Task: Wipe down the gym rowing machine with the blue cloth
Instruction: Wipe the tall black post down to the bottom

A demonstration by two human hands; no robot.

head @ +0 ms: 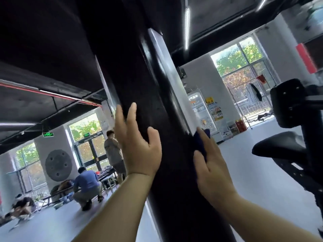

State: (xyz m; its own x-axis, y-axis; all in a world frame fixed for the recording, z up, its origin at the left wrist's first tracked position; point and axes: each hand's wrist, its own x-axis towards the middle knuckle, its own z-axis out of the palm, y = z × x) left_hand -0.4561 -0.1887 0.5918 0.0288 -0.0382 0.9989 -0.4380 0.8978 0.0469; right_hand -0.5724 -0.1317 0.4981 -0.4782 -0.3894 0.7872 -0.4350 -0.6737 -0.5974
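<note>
A thick black upright beam of the machine fills the middle of the view, slanting from upper left to lower right. My left hand rests on its left face with fingers straight and spread. My right hand presses the dark blue cloth flat against the beam's right edge, fingers extended over the cloth. Only a folded part of the cloth shows beyond my fingers.
A black padded seat and a black bracket stand at the right. Several people crouch or stand by low benches at the back left. A vending fridge stands behind the beam. Grey floor lies around.
</note>
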